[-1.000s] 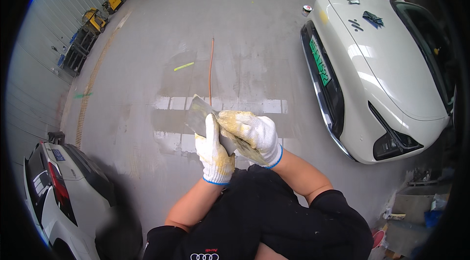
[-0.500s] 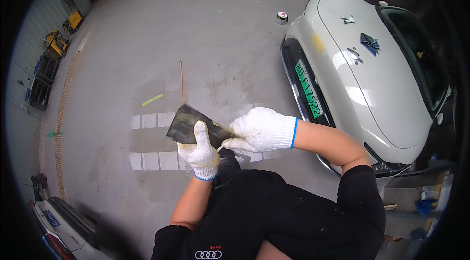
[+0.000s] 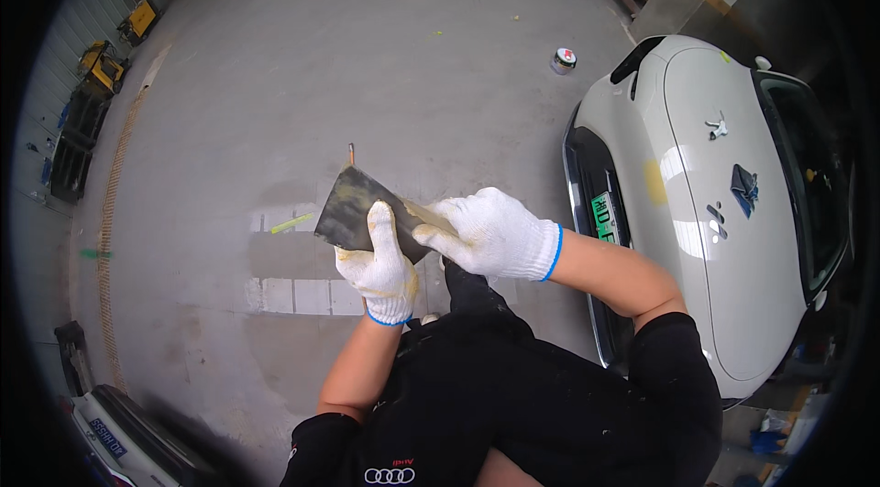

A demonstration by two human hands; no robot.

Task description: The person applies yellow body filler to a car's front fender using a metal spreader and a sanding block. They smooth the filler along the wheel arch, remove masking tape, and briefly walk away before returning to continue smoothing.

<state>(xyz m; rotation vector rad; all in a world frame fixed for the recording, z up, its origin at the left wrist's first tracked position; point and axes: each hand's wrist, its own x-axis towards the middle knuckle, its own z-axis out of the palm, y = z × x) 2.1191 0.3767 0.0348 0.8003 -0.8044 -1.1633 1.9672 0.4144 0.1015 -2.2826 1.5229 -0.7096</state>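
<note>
My left hand (image 3: 380,276), in a white knit glove with yellowish stains, grips a dark flat board (image 3: 346,217). Its thumb lies across the board's face, which carries pale yellowish smears. My right hand (image 3: 502,235), gloved the same way, is closed on a flat, tan-smeared putty spreader (image 3: 423,217) at the board's right edge. Most of the spreader is hidden by the glove, so I cannot tell its full shape. Both hands are in front of my body, above the floor.
A white car (image 3: 724,285) with a yellow patch (image 3: 654,183) stands at right. Its bonnet bears a dark blue cloth (image 3: 744,190) and a small silvery tool (image 3: 718,126). A tin (image 3: 564,61) stands beyond. Another car (image 3: 110,432) is at lower left; yellow machines (image 3: 103,65) line the left wall.
The view has shifted, and the white car now appears farther right and lower. My right hand has turned at the board's edge, showing more of the tan-smeared spreader. The left hand still grips the board.
</note>
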